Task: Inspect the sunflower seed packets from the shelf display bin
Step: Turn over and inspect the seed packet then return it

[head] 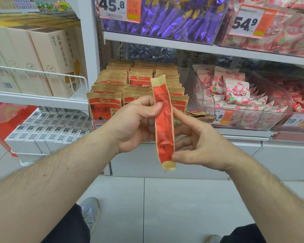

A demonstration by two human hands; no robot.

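So the left hand [133,123] pinches one sunflower seed packet [163,123] near its top, held upright and edge-on in front of the display bin [112,95] full of matching packets. The right hand [198,146] pinches the lower end, thumb on it, index finger stretched along the packet's side.

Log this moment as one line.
left hand pinches packet | right hand pinches packet | bin full
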